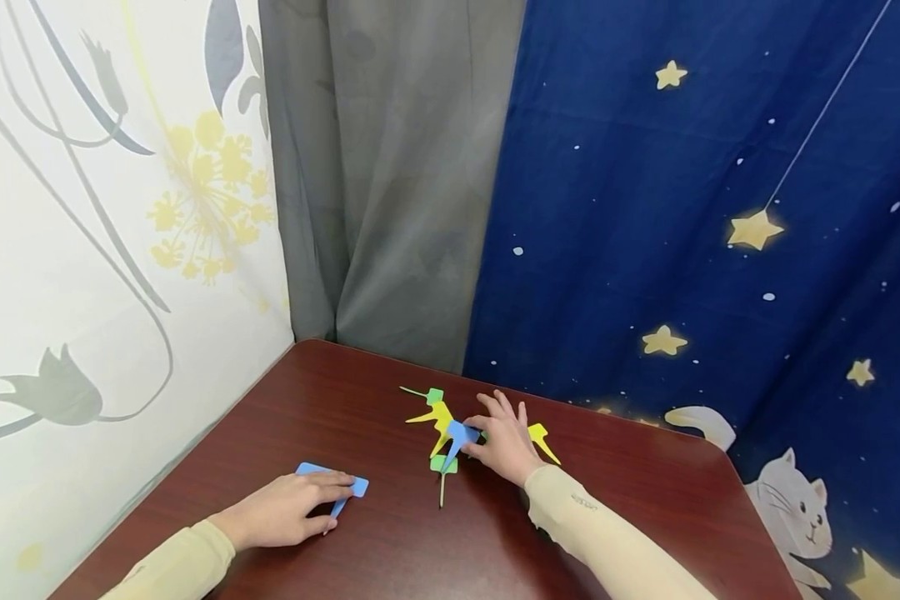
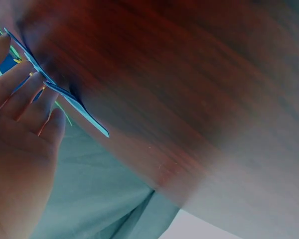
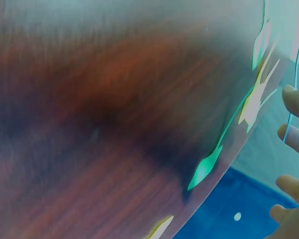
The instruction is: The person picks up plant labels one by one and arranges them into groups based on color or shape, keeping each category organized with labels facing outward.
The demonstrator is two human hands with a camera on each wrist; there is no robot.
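Note:
My right hand [image 1: 506,442] pinches a blue T-shaped plastic plant label [image 1: 461,433] by its head, between thumb and finger. In the right wrist view that label shows only as a thin blue edge, off the table. My left hand [image 1: 288,508] rests with extended fingers on blue plant labels [image 1: 313,468] near the table's left side; the fingers partly cover them, and how many lie there I cannot tell. Under and beyond the right hand lie yellow plant labels [image 1: 440,411] and a green one [image 1: 443,464], its stem toward me.
Farther back lies another green label [image 1: 435,396], stem to the left. A yellow label [image 1: 538,432] is just right of the right hand. The dark red wooden table [image 1: 390,550] ends against a grey curtain [image 1: 405,208] and a blue starry curtain [image 1: 607,250].

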